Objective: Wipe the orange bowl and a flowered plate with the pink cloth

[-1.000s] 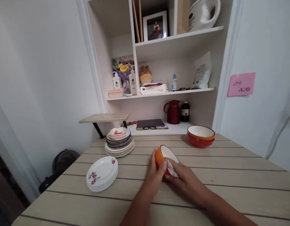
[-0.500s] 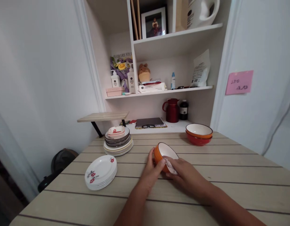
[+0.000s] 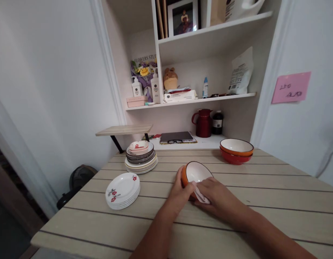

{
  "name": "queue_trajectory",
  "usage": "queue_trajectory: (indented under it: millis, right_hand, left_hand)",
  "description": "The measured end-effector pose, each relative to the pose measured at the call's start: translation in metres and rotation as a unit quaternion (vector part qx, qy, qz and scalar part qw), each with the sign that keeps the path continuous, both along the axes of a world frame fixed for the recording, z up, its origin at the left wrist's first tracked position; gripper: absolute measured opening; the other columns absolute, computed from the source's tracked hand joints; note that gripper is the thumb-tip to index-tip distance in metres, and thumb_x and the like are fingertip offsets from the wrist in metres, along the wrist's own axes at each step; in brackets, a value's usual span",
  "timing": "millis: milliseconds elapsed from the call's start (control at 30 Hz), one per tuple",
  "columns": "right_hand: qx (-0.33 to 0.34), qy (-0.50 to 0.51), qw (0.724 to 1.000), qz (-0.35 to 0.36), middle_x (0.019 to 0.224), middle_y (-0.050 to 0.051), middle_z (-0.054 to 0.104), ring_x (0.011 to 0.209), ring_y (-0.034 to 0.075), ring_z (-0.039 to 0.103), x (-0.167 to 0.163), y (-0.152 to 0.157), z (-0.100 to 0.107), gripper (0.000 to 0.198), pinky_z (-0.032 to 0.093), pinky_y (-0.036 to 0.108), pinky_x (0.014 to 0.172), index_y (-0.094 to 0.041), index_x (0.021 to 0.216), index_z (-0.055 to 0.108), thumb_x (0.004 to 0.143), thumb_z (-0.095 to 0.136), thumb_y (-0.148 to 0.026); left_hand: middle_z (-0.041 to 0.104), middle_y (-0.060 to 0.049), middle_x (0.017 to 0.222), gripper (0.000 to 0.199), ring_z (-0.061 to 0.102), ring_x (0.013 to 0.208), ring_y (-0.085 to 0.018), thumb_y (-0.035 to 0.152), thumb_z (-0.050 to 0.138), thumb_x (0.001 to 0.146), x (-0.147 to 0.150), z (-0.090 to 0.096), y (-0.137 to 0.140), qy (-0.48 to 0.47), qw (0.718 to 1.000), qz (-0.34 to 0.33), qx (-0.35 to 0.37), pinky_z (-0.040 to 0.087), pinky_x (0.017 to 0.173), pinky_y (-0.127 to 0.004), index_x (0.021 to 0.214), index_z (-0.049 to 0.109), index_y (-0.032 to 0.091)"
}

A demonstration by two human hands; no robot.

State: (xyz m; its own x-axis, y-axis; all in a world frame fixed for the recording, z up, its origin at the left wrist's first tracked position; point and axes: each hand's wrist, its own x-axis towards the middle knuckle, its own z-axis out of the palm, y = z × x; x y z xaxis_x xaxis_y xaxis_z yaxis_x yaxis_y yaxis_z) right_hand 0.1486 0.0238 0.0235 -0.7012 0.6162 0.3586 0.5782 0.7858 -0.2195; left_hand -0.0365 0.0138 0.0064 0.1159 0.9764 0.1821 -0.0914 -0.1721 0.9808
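An orange bowl (image 3: 198,172) with a white inside and dark rim is tilted toward me above the slatted table. Its left side is gripped by my left hand (image 3: 180,189), thumb at the near rim. My right hand (image 3: 219,196) pinches a pale cloth (image 3: 201,195) over the bowl's near rim, with fingers reaching inside. The cloth is folded over the edge, and part of it is hidden under my fingers. Whether the bowl's underside touches the table cannot be seen.
Left of my hands stand a stack of white flowered plates (image 3: 123,190) and a taller plate stack (image 3: 141,162) topped by small square dishes (image 3: 138,145). Two nested bowls (image 3: 236,151) sit at the back right. Behind are a red jug (image 3: 203,123), a laptop (image 3: 176,137) and shelves (image 3: 209,99).
My right hand has shifted slightly along the bowl's rim with the cloth, and its fingers sit further right. The whole view has turned a little left and down.
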Motion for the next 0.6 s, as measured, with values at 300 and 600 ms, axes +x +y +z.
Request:
queue_trajectory:
  millis: [300, 600]
  right_hand:
    - [0.011, 0.008, 1.0, 0.022, 0.107, 0.005, 0.073, 0.099, 0.028, 0.062, 0.013, 0.009, -0.007, 0.03, 0.043, 0.045, 0.095, -0.026, 0.116, 0.061, 0.088, 0.062, -0.017]
    - [0.027, -0.017, 0.999, 0.005, 0.095, 0.008, 0.071, 0.084, 0.027, 0.061, 0.001, -0.005, -0.002, 0.009, 0.045, 0.043, 0.081, -0.022, 0.102, 0.058, 0.1, 0.054, -0.03]
  left_hand:
    - [0.055, -0.009, 0.157, 0.076, 0.053, 0.141, -0.029, 0.04, 0.069, 0.089, -0.003, 0.005, -0.001, -0.034, 0.999, 0.012, -0.032, 0.04, 0.119, -0.04, 0.157, 0.04, 0.025]
    - [0.027, -0.012, 0.173, 0.105, 0.029, 0.158, -0.027, 0.076, 0.057, 0.091, -0.002, -0.003, 0.001, 0.021, 0.999, 0.018, -0.024, 0.025, 0.127, -0.036, 0.168, 0.011, 0.022]
